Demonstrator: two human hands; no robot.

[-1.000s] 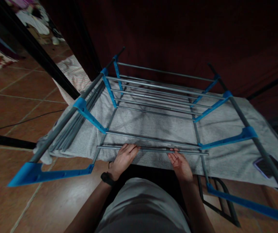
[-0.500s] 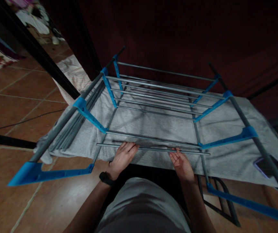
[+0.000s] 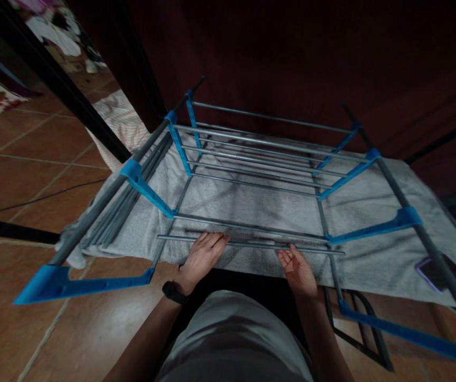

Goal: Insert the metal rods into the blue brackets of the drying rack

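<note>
A thin loose metal rod [image 3: 255, 245] lies crosswise before me, its two ends free. My left hand [image 3: 204, 255] is closed over it from above, back of the hand up, with a dark band at the wrist. On the right part of the rod, my right hand [image 3: 297, 268] pinches it palm up, the fingertips at its underside. Just beyond is a rack frame with grey poles [image 3: 88, 225], blue plastic brackets [image 3: 148, 192] and several cross rods [image 3: 252, 227] fitted between the sides.
Several spare grey tubes [image 3: 126, 204] lie on the grey cloth [image 3: 244, 199] at the left. A phone [image 3: 438, 271] rests on the cloth at the right. Dark metal bars [image 3: 365, 329] stand below it. A dark red panel [image 3: 275, 58] rises behind; the floor is tiled [image 3: 29, 191].
Almost nothing differs. Both hands stay on the rod, with only a very slight shift of the fingers.
</note>
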